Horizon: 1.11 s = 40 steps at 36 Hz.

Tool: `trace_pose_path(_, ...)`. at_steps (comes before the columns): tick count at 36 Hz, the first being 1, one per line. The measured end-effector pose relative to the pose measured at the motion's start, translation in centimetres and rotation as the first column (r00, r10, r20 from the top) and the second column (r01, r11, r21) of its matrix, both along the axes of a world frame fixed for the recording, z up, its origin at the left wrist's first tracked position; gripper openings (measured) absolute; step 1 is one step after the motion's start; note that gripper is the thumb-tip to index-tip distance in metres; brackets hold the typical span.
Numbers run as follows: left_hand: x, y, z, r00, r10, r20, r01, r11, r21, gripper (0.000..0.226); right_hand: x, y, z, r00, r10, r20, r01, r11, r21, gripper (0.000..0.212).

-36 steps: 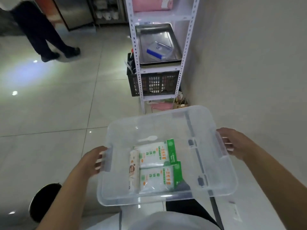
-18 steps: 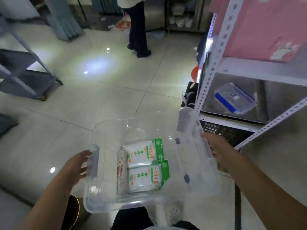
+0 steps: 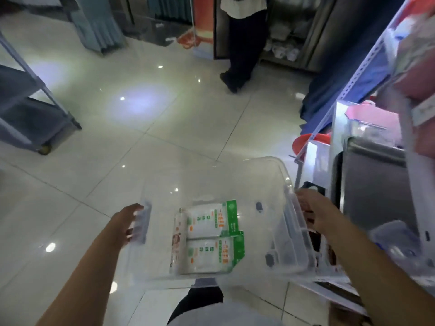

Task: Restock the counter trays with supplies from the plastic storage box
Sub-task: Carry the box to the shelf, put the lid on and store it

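I carry a clear plastic storage box at waist height over the tiled floor. My left hand grips its left handle and my right hand grips its right handle. On the box's bottom lie two white packets with green edges, one behind the other. A narrow white roll-shaped pack lies along their left side. No counter trays are in view.
A white metal shelf rack stands close on the right with a steel tray and a small clear lidded container. A person stands ahead by a dark cabinet. A grey wheeled cart is at the left.
The view has swung left, away from the wall and shelf rack toward the open floor. The box stays held in both hands, and the rack now sits at my right.
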<state>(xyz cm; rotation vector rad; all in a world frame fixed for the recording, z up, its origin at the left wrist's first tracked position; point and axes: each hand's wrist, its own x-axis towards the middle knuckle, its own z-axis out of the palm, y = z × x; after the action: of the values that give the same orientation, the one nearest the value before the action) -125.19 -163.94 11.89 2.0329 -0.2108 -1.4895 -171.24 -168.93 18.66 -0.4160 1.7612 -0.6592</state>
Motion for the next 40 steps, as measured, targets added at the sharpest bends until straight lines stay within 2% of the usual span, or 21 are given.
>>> trace_pose_path(5,-2.7,-14.8,1.1,0.99,-0.14,0.001,0.14,0.989,-0.041,0.032,-2.8,-7.7,1.2,0.992,-0.126,-0.002,0.126,0.992,-0.032,0.016)
trace_pose_path(12,-10.5,-36.5,2.7,0.922,-0.385,0.046,0.387,0.919,-0.079,0.016,-9.3,-19.0,-1.2,0.919,-0.392,0.047,0.394,0.917,-0.059,0.016)
trace_pose_path(18,-19.1,-53.0,3.3,0.833,-0.535,0.139,0.545,0.838,-0.044,0.017,-14.9,-28.6,-5.5,0.835,-0.542,0.093,0.546,0.837,-0.029,0.017)
trace_pose_path(21,-23.1,-59.9,3.5,0.777,-0.606,0.172,0.613,0.79,0.017,0.02,-17.0,-32.1,-7.6,0.783,-0.617,0.078,0.619,0.786,0.005,0.021)
trace_pose_path(27,-29.5,-70.1,2.2,0.705,-0.652,0.278,0.67,0.741,0.038,0.019,-18.7,-36.5,-10.1,0.717,-0.689,0.105,0.683,0.725,0.089,0.031)
trace_pose_path(31,-33.6,-76.1,0.1,0.645,-0.71,0.283,0.722,0.687,0.078,0.022,-19.5,-38.9,-11.8,0.617,-0.778,0.117,0.77,0.628,0.116,0.042)
trace_pose_path(35,-37.7,-81.3,-2.9,0.491,-0.827,0.274,0.824,0.543,0.163,0.02,-19.6,-40.5,-13.9,0.489,-0.863,0.127,0.845,0.505,0.178,0.052)
trace_pose_path(38,-41.3,-84.5,-5.2,0.327,-0.908,0.264,0.897,0.386,0.215,0.017,-18.8,-41.5,-15.1,0.403,-0.915,0.026,0.897,0.4,0.187,0.059)
trace_pose_path(40,-43.8,-86.4,-7.2,0.206,-0.941,0.27,0.934,0.271,0.234,0.016,-17.9,-41.6,-15.9,0.332,-0.943,-0.005,0.925,0.325,0.195,0.055)
